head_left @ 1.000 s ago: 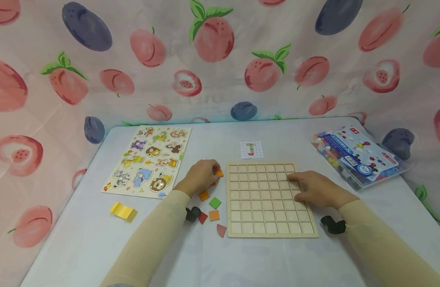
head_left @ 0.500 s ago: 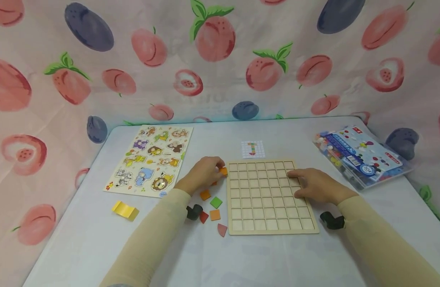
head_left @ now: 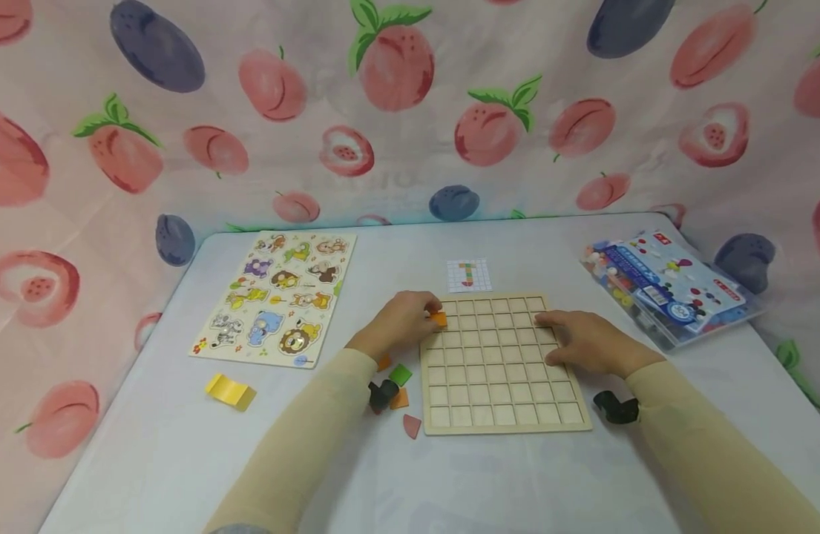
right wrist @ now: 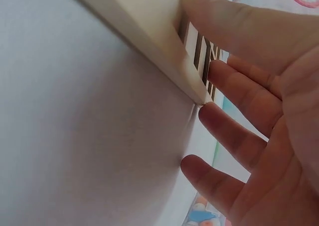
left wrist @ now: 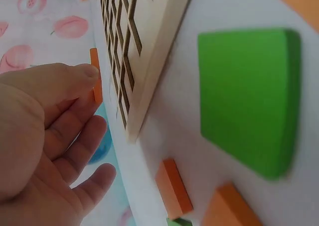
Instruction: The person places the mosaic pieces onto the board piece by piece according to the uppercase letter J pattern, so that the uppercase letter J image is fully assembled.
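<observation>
My left hand [head_left: 401,325] pinches an orange square tile [head_left: 439,319] between thumb and fingers, over the upper left cells of a wooden grid board [head_left: 510,429]. From the left wrist view, that orange tile [left wrist: 94,69] stands on edge at the thumb tip. My right hand [head_left: 593,345] rests on the board's right side, its fingers loosely spread in the right wrist view, the thumb lying on the top face. Left of the board lie a green tile [head_left: 400,374], an orange tile [head_left: 399,399] and a red quarter-round piece [head_left: 412,426]; my left wrist partly hides other pieces.
Behind the board lies a small printed grid card [head_left: 478,286] with a coloured figure. An animal puzzle board [head_left: 309,319] is at the back left, with a bent yellow piece [head_left: 230,391] in front of it. A clear box of colourful parts [head_left: 670,289] stands at the back right.
My left hand has carried the orange tile rightward, from beside the board to over its upper left corner. My right hand has stayed at the board's right side.
</observation>
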A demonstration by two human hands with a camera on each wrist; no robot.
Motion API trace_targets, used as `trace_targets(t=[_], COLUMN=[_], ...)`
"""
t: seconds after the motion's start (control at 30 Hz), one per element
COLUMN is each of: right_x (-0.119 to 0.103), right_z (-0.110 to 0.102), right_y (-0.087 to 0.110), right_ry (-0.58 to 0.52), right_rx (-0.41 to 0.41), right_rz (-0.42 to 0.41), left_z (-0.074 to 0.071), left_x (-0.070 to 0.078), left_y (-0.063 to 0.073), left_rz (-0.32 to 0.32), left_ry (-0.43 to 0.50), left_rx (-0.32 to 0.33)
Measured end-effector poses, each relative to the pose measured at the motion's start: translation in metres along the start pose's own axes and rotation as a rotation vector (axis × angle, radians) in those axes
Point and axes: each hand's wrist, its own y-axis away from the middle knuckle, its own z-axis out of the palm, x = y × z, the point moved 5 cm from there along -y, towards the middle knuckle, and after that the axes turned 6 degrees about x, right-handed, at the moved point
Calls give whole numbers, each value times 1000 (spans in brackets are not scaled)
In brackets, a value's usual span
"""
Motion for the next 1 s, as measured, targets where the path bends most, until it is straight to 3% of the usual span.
trace_targets(t=[0.3,0.73,1.0], right_x=[3,6,5], right_z=[0,1,2], right_y=[0,2,2], right_ry=[4,-29,-11], right_rx=[5,11,12], right_rz=[9,59,59], left_z=[11,27,32], left_x=[5,18,24], left_y=[-8,-17,-18], left_rz=[-29,33,61], left_ry=[77,30,-13], left_rx=[16,-2,23])
